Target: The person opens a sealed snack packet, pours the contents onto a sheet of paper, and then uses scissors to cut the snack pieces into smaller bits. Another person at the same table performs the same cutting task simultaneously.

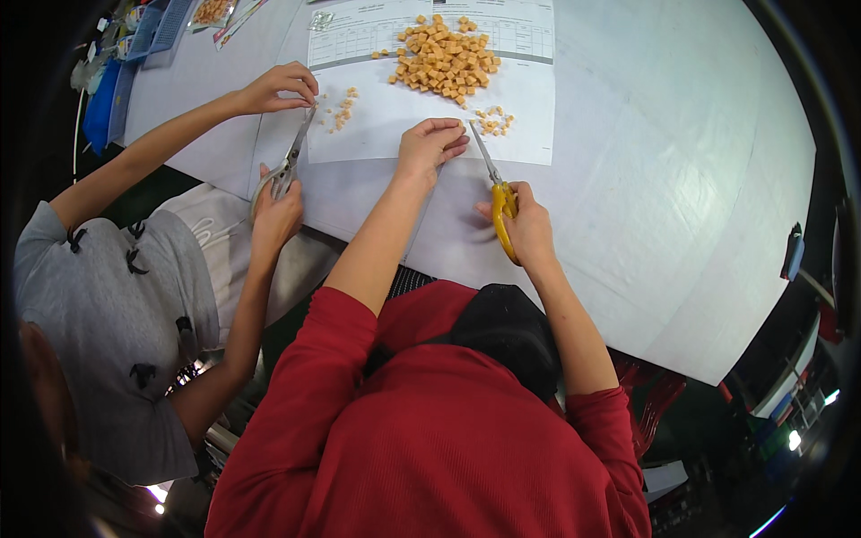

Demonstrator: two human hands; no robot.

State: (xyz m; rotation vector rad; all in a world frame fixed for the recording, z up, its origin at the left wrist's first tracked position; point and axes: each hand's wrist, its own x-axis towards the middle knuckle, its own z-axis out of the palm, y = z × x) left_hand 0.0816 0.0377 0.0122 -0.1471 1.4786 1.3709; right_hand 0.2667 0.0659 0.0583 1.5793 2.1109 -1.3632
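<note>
My left hand [431, 151] is closed in a pinch at the front edge of the printed paper sheets, with what looks like a small orange cube [462, 125] at its fingertips. In my right hand [527, 226] is a pair of scissors [503, 215] with yellow handles. Their blades point away from me, the tips just right of my left fingertips. Past the tips lies a scatter of small cut bits [495, 121]. Farther off, a heap of orange cubes [444, 58] rests on the sheets [529, 85].
At my left a co-worker's hand [285, 87] pinches something tiny over scissors [291, 161] held in their other hand [278, 215]. Small pieces [341, 109] lie beside them. Blue baskets [161, 27] and a bag of orange cubes [213, 12] are at the far left of the white table [664, 179].
</note>
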